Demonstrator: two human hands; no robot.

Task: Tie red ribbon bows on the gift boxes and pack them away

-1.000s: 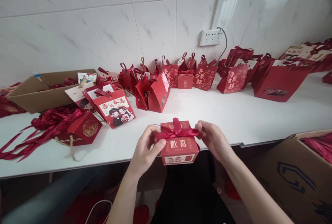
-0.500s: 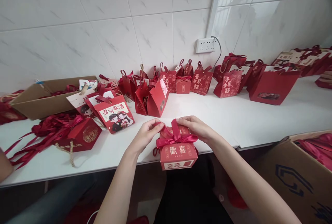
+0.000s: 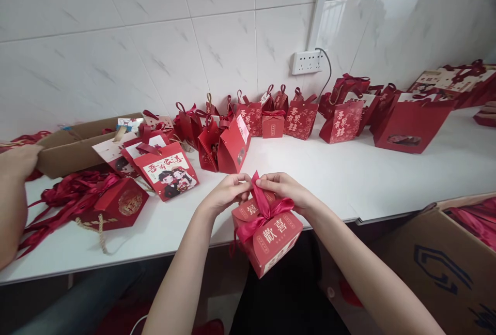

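The single camera looks forward and down from head height. The red box point(image 3: 267, 234) is close below it; the table point(image 3: 294, 164) stretches beyond, to the tiled wall point(image 3: 220, 40) behind.

cream-lettered red box point(image 3: 268, 237), crimson ribbon point(image 3: 266, 212), grey-streaked white tiles point(image 3: 222, 48)

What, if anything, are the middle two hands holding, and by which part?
The red ribbon on the box: the right hand pinches it near its raised upper end. The left hand is at the same spot; whether it grips is unclear.

Looks like small packing workshop: red gift boxes point(image 3: 301, 122) lining white worktop point(image 3: 310, 169), 2 cardboard cartons point(image 3: 399, 242).
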